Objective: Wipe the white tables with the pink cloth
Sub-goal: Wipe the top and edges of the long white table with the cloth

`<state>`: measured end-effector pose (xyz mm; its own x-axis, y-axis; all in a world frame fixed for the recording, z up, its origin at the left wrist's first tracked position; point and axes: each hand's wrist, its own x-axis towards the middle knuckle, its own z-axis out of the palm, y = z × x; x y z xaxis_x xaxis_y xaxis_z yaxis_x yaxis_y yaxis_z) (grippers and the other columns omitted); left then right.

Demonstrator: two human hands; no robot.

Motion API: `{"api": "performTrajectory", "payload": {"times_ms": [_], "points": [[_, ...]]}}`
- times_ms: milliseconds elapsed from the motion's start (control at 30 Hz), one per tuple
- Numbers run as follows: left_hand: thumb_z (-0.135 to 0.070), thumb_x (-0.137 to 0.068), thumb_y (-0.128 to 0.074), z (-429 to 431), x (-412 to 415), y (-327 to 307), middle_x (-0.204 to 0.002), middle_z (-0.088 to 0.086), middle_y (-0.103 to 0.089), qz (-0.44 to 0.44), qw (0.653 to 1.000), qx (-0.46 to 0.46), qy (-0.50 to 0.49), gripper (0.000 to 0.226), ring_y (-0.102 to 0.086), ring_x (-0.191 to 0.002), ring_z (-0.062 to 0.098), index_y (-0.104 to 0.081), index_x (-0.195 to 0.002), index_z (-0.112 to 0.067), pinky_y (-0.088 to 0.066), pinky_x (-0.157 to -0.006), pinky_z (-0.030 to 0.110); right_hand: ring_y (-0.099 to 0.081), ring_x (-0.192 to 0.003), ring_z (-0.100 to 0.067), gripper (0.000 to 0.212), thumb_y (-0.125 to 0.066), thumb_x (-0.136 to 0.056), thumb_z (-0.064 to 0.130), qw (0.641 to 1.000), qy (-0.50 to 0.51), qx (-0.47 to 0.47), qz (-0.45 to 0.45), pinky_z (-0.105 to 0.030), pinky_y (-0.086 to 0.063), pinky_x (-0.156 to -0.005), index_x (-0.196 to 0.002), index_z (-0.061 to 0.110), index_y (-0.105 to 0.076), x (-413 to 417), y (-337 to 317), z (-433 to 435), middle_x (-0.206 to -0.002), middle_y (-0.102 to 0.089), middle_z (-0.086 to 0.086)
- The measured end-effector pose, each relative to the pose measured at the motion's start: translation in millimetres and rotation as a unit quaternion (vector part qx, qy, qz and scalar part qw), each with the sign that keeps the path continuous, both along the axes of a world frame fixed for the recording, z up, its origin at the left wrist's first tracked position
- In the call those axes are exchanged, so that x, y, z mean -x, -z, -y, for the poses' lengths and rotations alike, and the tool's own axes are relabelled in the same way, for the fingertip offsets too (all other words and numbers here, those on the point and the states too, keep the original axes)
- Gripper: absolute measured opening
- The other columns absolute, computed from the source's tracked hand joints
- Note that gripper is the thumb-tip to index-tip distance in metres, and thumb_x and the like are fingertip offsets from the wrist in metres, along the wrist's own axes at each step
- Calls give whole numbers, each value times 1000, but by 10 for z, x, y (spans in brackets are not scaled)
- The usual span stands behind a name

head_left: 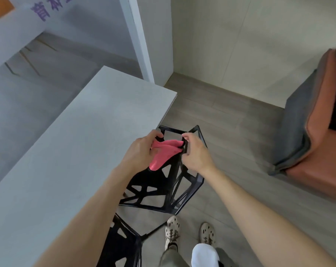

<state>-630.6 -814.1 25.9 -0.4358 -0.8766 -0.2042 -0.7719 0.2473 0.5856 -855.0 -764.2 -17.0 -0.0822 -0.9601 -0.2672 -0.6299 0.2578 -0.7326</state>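
First technician: Two hands are on the cloth point(164, 151). State the grip.

Second technician: The left hand point(142, 151) pinches the left end, fingers curled round it. The right hand point(195, 153) pinches the right end the same way. Neither hand is free.

First technician: Location of the cloth?

Second technician: In the air between the hands, above the black chair point(159, 182). It does not touch the table point(67, 143).

First technician: Long axis?

Second technician: Left to right, stretched between the two grips. A loose tail hangs from the left grip toward the near side.

First technician: Direction to the work surface?

Second technician: The table lies to the left of the cloth. Its right edge runs just beside the left hand. The right hand is over the chair, further from that edge. The left hand is therefore the nearer one.

First technician: Consequence for the next move?

Second technician: In all likelihood the cloth must travel left and down onto the top. The short path belongs to the left hand. The cloth appears bunched, so it may need spreading or folding first. A second table point(11, 35) stands far left, well apart, and is not within reach from this position.

First technician: Task progress?

Second technician: Judged as preparation. No wiping contact is visible.
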Motion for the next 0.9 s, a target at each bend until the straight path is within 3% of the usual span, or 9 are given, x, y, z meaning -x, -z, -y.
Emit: {"api": "performTrajectory", "payload": {"times_ms": [67, 133, 200, 267, 400, 533, 667, 800, 900], "points": [[-36, -101, -54, 70, -15, -83, -108, -6, -77, -7, 998, 33, 49, 40, -69, -95, 22, -54, -138, -20, -51, -75, 30, -27, -162, -14, 95, -82, -87, 27, 993, -108, 24, -48, -41, -18, -133, -167, 28, -31, -123, 15, 109, -171, -38, 5], [-50, -95, -48, 163, -16, -135, -99, -16, -73, -13, 996, 46, 76, 53, -62, -84, 10, -54, -136, -16, -43, -69, 22, -37, -157, -15, 85, -85, -87, 45, 987, -154, 9, -49, -47, -9, -134, -160, 34, -43, -259, 48, 244, -159, -55, 6], [-37, -99, -54, 298, -52, -36, -101, -11, -75, 3, 995, 41, 89, 42, -68, -86, 17, -52, -137, -19, -52, -75, 34, -64, -116, -20, 29, -81, -93, 43, 993, -111, 5, -28, -45, -40, -118, -114, 27, -71, -384, 41, 322, -114, -72, 3], [-25, -101, -64, 487, -123, 141, -103, -2, -75, 21, 997, 21, 75, 39, -72, -92, 28, -49, -137, -24, -58, -83, 45, -61, -85, -21, 22, -72, -99, 35, 997, -67, 2, -31, -35, -50, -77, -85, 20, -63, -434, 104, 429, -94, -61, 0], [-31, -94, -80, 882, -178, 527, -136, 0, -65, 102, 992, -30, 63, 64, -63, -126, 26, -46, -148, -27, -53, -100, 44, -67, -84, -27, 19, -52, -108, 25, 991, 25, -123, -39, -44, -56, -68, -118, 9, -52, -296, 364, 702, -104, -66, -7], [-44, -79, -94, 1272, -194, 989, -175, 7, -22, 269, 957, -54, 96, 124, -22, -162, 32, -11, -171, -33, -35, -124, 52, -66, -87, -28, 32, -51, -112, 22, 979, 165, -116, 4, -35, -47, -59, -137, 4, -42, -153, 628, 1263, -112, -63, -12], [-58, -59, -102, 1725, -171, 1257, -174, 6, 33, 401, 906, -44, 127, 170, 22, -164, 37, 31, -163, -40, -17, -130, 66, -69, -108, -31, 19, -43, -115, 24, 960, 256, -26, 113, -41, -55, -83, -128, 13, -52, -376, 990, 1922, -112, -64, -3], [-60, -42, -106, 1990, -176, 1335, -170, -1, 42, 400, 904, -77, 131, 184, 26, -162, 40, 41, -153, -54, -25, -118, 82, -45, -150, -21, 59, -36, -113, 53, 953, 198, 22, 228, -43, -40, -123, -161, 19, -45, -1010, 1335, 2071, -170, -39, -3], [-61, -34, -106, 2059, -217, 1322, -168, -8, 46, 369, 914, -97, 135, 185, 33, -160, 37, 39, -150, -62, -23, -114, 87, -43, -153, -15, 45, -44, -116, 43, 927, 288, 95, 223, -32, -43, -122, -150, 19, -61, -1139, 1549, 2079, -170, -42, -1]]}}
